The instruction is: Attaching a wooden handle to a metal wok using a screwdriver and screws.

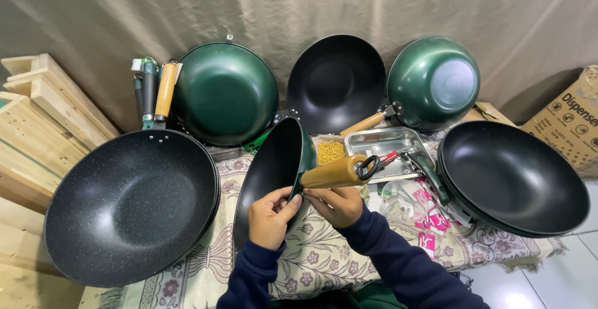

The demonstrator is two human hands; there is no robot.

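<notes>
A person is holding a tilted green wok (274,166) on edge over a patterned cloth (324,253), left hand (269,217) and right hand (336,204) both pinching closed where its wooden handle (333,172) joins, seemingly fitting it; next likely needs fastening. Large pans (131,203) are crowding both sides, a steel tray (383,144) just behind, leaving little room

A small cookware assembly workshop: many woks (131,203), a screw tray (380,144), stacked timber (37,116).

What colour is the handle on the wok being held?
Light wood-brown handle, with a black ring; head view.
</notes>
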